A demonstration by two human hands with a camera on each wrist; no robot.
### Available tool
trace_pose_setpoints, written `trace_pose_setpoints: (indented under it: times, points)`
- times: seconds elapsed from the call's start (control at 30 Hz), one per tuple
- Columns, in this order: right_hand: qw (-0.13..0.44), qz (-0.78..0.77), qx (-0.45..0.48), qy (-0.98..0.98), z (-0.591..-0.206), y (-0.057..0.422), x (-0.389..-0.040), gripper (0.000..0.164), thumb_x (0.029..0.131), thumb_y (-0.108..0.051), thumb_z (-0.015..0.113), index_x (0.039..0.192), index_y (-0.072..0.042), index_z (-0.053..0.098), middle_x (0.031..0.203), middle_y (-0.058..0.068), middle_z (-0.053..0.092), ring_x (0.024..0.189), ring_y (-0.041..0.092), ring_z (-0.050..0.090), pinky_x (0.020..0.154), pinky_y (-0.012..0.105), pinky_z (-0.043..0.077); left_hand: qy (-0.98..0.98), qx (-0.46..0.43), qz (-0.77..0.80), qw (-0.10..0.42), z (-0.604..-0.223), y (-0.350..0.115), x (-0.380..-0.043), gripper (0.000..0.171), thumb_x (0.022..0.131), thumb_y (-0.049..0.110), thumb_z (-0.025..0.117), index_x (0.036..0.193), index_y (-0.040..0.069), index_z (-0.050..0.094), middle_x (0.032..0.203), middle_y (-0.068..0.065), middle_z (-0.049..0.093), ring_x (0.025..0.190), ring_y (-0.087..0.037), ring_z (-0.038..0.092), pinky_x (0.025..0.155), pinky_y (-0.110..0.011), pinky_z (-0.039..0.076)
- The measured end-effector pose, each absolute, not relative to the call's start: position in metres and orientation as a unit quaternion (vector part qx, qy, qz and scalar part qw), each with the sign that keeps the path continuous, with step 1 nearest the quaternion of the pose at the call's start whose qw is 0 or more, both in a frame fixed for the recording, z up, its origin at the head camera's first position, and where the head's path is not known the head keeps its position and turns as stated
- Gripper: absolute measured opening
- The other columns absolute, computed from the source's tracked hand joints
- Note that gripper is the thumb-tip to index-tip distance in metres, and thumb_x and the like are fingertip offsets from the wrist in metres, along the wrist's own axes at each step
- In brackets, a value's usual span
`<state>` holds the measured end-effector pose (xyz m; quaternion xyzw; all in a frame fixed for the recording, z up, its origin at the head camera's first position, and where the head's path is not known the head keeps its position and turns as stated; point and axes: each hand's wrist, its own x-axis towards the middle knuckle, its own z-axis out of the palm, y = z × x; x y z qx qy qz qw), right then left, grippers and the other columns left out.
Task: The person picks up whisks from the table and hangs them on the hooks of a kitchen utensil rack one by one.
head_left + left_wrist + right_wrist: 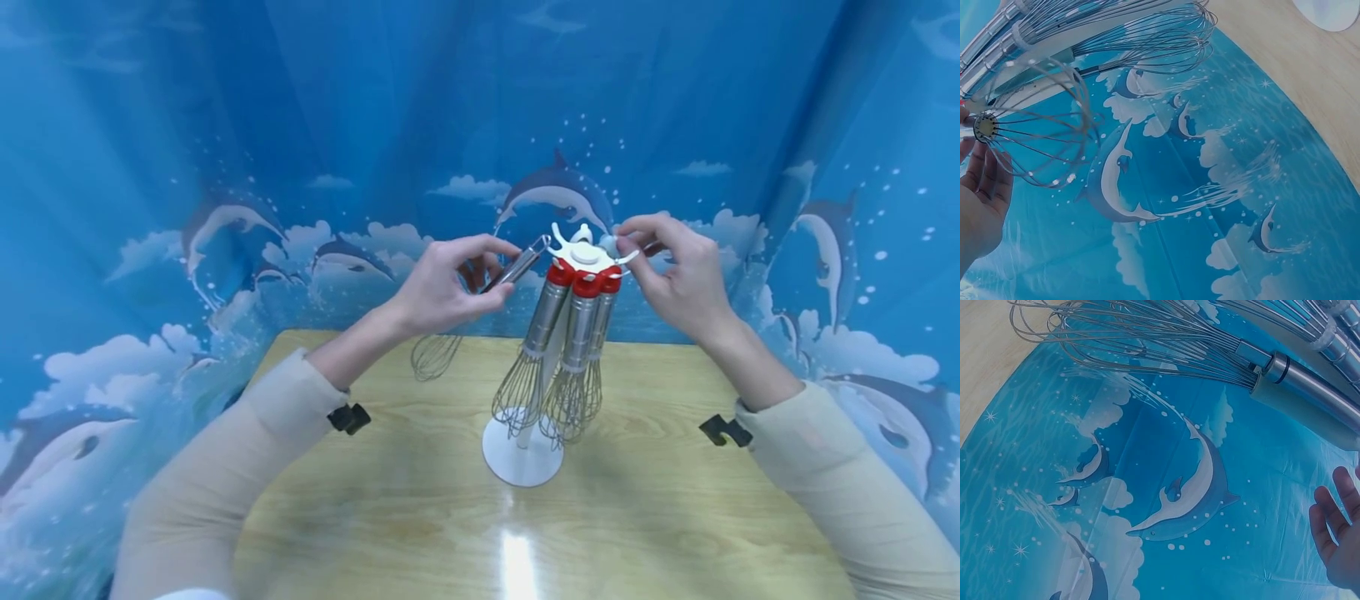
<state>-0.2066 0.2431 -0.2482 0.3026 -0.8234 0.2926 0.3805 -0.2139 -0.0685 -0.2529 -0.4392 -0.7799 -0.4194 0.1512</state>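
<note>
A white stand [522, 450] with a round base rises from the table, topped by a ring of curved hooks [585, 254]. Several steel whisks [581, 333] with red handle ends hang from it, wires downward. My left hand [457, 279] holds another whisk [517, 271] by its metal handle, its loop end close to a hook on the left. In the left wrist view, the wires of the held whisk [1047, 140] stick out beyond my fingers. At the rack's right side, my right hand [678, 267] pinches a hook between thumb and forefinger.
The wooden table [390, 500] lies beneath the stand. A blue curtain [390, 108] printed with dolphins surrounds its back and sides. In the right wrist view, a hanging whisk [1310, 381] is close to the right fingers.
</note>
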Motion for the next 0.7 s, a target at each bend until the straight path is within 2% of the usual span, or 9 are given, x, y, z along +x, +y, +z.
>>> trace_pose_setpoints:
  times: [0.4,0.7]
  points:
    - [0.381,0.299,0.302,-0.821,-0.249,0.243,-0.208,0.017,0.098,0.001,0.069,0.115,0.003,0.069,0.099,0.017,0.076,0.087,-0.009,0.056,0.082,0.006,0.046,-0.768,-0.448,-0.435,0.144,-0.264,-0.061,-0.217,0.035,0.091,0.005,0.073,0.125,0.001,0.07,0.085,-0.01,0.075,0.067,-0.014,0.061,0.061,-0.023,0.052]
    - [0.379,0.303,0.299,-0.822,-0.25,0.243,-0.207,0.018,0.098,0.0,0.069,0.115,0.003,0.069,0.099,0.017,0.076,0.088,-0.01,0.056,0.083,0.005,0.046,-0.77,-0.438,-0.444,0.135,-0.274,-0.056,-0.217,0.037,0.092,0.007,0.072,0.128,0.002,0.068,0.089,-0.01,0.073,0.07,-0.015,0.063,0.065,-0.025,0.055]
